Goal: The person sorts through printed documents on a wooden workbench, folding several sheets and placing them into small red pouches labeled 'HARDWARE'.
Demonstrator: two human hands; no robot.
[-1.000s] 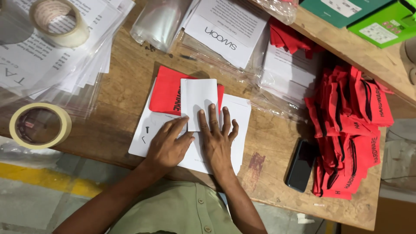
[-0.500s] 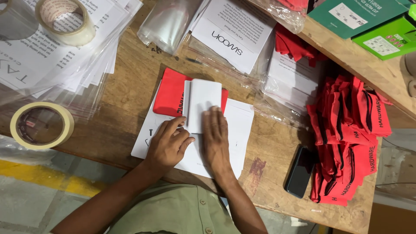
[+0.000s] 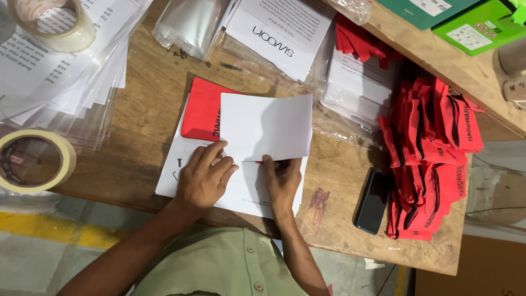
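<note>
A white paper sheet [image 3: 257, 189] lies on the wooden table [image 3: 148, 98], its upper half folded down into a flap [image 3: 266, 126]. A red fabric pouch [image 3: 200, 109] sits under the flap and shows at the flap's left. My left hand [image 3: 205, 178] presses on the sheet, its fingertips at the flap's lower left edge. My right hand [image 3: 282, 178] has its fingers curled at the flap's lower edge, thumb on top.
A pile of red pouches [image 3: 433, 159] lies at the right, with a black phone [image 3: 372, 201] beside it. Two tape rolls [image 3: 33, 161] [image 3: 52, 22] and printed sheets in clear sleeves [image 3: 60, 71] lie at the left. Green boxes [image 3: 471, 27] stand at the back right.
The folded flap was narrow under my flat hands; now it is much wider, and both hands have drawn back to its lower edge.
</note>
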